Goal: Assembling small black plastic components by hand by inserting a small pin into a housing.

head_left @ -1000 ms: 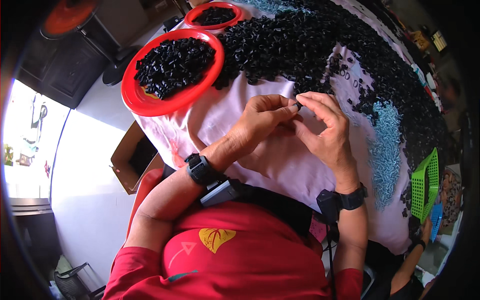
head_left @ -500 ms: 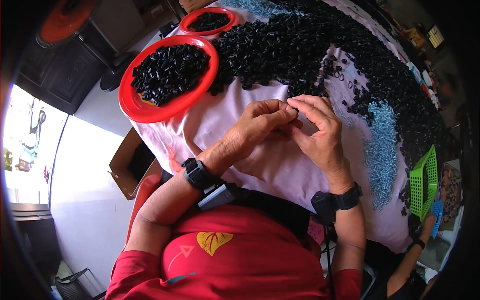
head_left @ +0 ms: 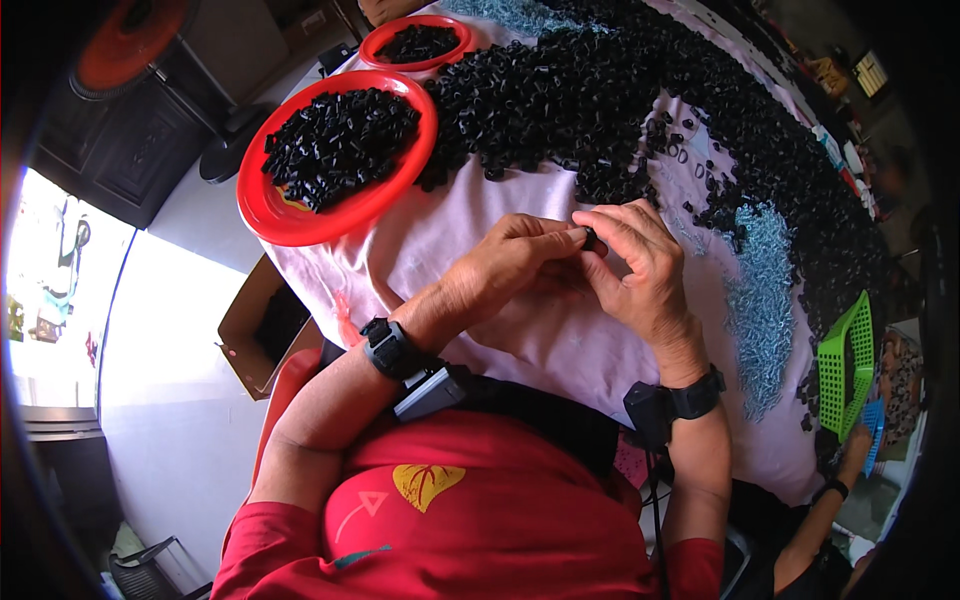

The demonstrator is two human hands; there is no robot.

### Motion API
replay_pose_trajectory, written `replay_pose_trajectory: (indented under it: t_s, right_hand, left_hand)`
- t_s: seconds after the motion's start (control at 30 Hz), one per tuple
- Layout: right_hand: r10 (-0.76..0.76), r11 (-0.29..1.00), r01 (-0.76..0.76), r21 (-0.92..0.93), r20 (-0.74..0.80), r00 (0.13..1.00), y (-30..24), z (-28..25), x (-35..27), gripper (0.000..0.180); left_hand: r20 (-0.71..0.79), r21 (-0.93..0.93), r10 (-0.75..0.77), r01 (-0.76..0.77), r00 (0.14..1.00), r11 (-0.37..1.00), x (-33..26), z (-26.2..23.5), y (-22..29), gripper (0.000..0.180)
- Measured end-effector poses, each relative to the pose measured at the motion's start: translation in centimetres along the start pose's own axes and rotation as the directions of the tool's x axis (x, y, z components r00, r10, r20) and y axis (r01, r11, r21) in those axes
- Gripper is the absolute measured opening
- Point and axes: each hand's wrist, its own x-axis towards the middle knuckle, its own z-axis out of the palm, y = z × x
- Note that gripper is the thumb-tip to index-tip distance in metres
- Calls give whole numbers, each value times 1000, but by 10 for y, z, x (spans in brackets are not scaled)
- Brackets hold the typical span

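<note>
A small black plastic part (head_left: 590, 239) is pinched between my two hands above the cloth. My left hand (head_left: 510, 257) grips it from the left with thumb and forefinger. From the other side my right hand (head_left: 645, 270) closes its thumb and fingertips on the same part. Fingers cover most of it, so its exact shape stays hidden. Just beyond my hands spreads a big heap of similar black parts (head_left: 560, 100). Light-blue screws (head_left: 762, 310) lie in a long pile to the right of my right hand.
A large red plate (head_left: 258, 215) full of black parts stands at left, a smaller red plate (head_left: 463, 38) behind it. A green basket (head_left: 835, 390) is at the right edge, near another person's arm (head_left: 825, 500). A cardboard box (head_left: 240, 340) sits below the table's left side.
Both hands have come slightly nearer to me, and the black part shows more between the fingertips. The grip of both hands stays on it.
</note>
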Motion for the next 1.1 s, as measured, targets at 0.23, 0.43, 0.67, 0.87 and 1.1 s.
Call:
replay_pose_trajectory:
  t_s: [0.23, 0.43, 0.67, 0.87, 1.1]
  right_hand:
    - [-21, 1000, 20, -16, -58, 998, -5, -1, 1, 38]
    - [80, 992, -79, 101, -13, 997, -8, -5, 2, 44]
    - [-6, 1000, 6, -6, -46, 999, -5, -5, 3, 52]
    - [31, 999, -32, -6, -34, 999, -5, -4, 0, 48]
    - [-9, 1000, 10, 25, -50, 999, -4, -1, 2, 41]
  left_hand:
    - [71, -138, 11, -2, 997, 990, -1, -2, 0, 32]
    - [92, -235, 60, -37, 994, 971, -4, 0, 1, 28]
    - [-12, -100, 39, -40, 999, 994, -4, 2, 4, 27]
    - [-46, -23, 48, -49, 998, 999, -2, 6, 3, 22]
    - [22, -271, 98, -88, 995, 959, -1, -12, -6, 27]
